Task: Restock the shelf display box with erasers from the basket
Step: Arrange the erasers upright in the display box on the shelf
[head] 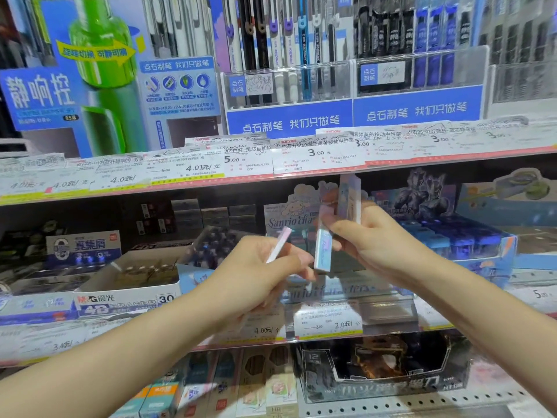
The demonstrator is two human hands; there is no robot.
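Up at the shelf [271, 179], both hands hold erasers — left hand [256, 276] pinches a pink one [278, 244], right hand [370, 239] clamps several [324, 251] just before the display box [289, 212].

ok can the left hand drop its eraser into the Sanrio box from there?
Probably yes. The left hand pinches a pink eraser right in front of the Sanrio box, but the right hand, gripping several erasers, hovers across the box's opening and may need to shift.

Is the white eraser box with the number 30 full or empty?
Nearly empty: the white M&G box shows mostly bare inside, with only a few blurry shapes at its back.
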